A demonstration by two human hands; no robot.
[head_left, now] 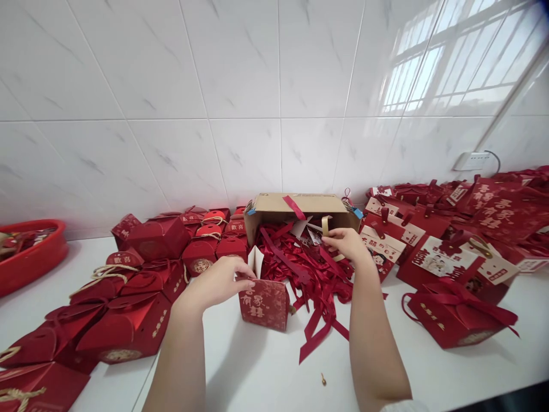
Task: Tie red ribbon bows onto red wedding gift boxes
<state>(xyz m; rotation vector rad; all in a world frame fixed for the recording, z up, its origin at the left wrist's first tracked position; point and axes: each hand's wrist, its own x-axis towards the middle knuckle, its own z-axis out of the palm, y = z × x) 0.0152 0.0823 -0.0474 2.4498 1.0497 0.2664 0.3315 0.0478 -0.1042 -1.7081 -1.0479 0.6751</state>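
With thumb and fingers closed on its upper left edge, my left hand [223, 280] holds a small red candy box [265, 306] with gold characters on its front. The box stands on the white table, and a white flap rises behind it. My right hand [348, 245] is pinched at the front of an open cardboard box [300, 203], on a gold ribbon [325, 225] that sticks up above the fingertips. Tangled dark red ribbons [300, 263] spill out of the cardboard box onto the table, partly below my right hand.
Red gift boxes [128, 326], some tied with cord, crowd the left side. A red basin [55, 246] stands at the far left. More decorated boxes [450, 263] fill the right, one with a ribbon bow [461, 315] in front. A small gold piece [323, 379] lies near the front.
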